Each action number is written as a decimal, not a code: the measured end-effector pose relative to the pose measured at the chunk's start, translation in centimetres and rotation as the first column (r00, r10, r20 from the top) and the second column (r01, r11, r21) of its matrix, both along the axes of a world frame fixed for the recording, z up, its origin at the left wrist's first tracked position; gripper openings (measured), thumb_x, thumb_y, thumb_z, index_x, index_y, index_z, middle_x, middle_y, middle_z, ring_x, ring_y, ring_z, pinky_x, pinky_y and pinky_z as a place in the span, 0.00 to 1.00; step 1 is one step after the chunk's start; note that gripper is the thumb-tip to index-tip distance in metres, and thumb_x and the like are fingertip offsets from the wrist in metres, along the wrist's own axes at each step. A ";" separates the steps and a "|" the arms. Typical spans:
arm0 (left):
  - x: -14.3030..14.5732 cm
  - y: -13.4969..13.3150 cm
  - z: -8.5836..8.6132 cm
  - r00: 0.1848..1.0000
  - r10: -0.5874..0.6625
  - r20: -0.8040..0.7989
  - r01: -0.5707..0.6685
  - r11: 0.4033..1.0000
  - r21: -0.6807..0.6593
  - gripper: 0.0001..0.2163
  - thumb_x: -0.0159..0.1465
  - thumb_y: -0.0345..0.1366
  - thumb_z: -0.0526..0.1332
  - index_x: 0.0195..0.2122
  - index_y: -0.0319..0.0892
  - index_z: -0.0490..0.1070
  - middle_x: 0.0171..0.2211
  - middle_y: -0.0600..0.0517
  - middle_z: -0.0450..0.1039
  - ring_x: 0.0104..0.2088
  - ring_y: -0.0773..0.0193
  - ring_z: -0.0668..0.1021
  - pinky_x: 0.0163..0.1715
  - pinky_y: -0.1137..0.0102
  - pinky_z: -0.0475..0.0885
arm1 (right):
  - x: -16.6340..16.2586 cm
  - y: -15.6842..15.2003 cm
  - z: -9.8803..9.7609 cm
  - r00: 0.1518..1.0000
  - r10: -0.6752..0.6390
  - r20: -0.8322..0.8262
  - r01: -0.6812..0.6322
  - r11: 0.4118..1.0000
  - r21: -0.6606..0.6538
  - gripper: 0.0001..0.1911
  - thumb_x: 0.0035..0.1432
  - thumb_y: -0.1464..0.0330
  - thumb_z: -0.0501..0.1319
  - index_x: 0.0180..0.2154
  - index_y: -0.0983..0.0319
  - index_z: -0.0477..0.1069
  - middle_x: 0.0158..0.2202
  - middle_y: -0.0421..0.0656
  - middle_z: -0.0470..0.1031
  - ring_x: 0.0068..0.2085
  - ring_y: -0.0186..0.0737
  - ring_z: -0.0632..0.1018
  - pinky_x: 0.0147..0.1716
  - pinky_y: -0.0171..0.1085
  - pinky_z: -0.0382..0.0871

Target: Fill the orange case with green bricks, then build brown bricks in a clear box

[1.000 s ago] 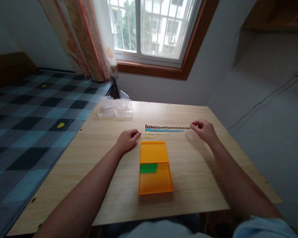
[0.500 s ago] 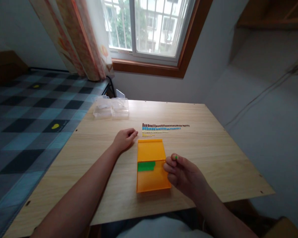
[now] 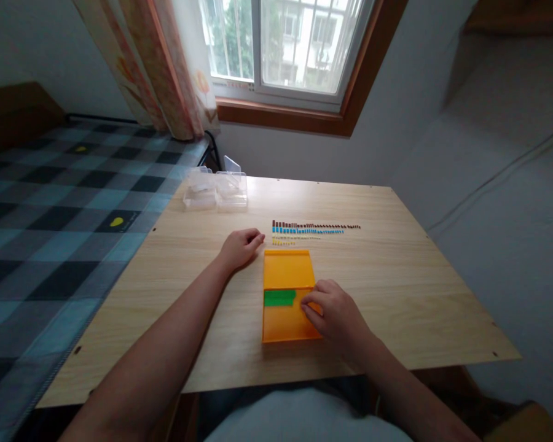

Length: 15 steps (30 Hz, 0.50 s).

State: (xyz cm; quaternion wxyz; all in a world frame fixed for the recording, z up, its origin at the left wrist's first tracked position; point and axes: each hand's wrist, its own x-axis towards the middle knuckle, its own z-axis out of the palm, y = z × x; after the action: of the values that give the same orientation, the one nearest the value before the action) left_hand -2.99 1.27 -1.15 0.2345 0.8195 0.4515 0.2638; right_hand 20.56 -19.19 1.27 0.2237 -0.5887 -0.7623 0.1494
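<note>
pinching something too small to make out, your right hand (image 3: 334, 313) rests fingertips-down on the shallow orange plastic tray (image 3: 288, 294), just right of the flat green plate (image 3: 279, 298); lower gently while your loosely curled left hand (image 3: 240, 247) steadies nearby.

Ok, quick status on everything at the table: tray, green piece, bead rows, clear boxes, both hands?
orange tray: open, flat on the table.
green piece: lying inside the tray.
bead rows: lined up beyond the tray.
clear boxes: at the far left corner, one lid up.
left hand: curled, resting on the table.
right hand: fingertips inside the tray beside the green piece.
</note>
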 end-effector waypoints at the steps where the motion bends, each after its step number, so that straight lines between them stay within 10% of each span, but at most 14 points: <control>1: 0.0 0.0 0.0 1.000 -0.001 0.001 0.001 1.000 0.001 0.18 0.67 0.47 0.54 0.29 0.42 0.76 0.25 0.51 0.76 0.27 0.62 0.74 0.30 0.68 0.62 | -0.2 0.2 -0.1 0.999 -0.010 0.033 0.011 1.000 -0.017 0.06 0.60 0.74 0.65 0.34 0.60 0.80 0.34 0.44 0.74 0.41 0.44 0.74 0.40 0.39 0.67; 15: 0.2 -0.1 0.0 1.000 -0.012 0.008 0.012 1.000 0.003 0.17 0.66 0.46 0.55 0.29 0.42 0.76 0.25 0.52 0.76 0.26 0.63 0.73 0.29 0.69 0.61 | -0.2 0.3 -1.2 0.997 -0.052 0.050 0.053 0.999 -0.004 0.05 0.62 0.72 0.67 0.38 0.58 0.82 0.36 0.44 0.76 0.42 0.45 0.75 0.42 0.39 0.68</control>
State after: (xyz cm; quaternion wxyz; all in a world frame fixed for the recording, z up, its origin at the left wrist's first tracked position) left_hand -2.83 1.13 -1.12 0.2368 0.8213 0.4454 0.2664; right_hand 20.39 -18.89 0.05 0.2067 -0.6127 -0.7515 0.1307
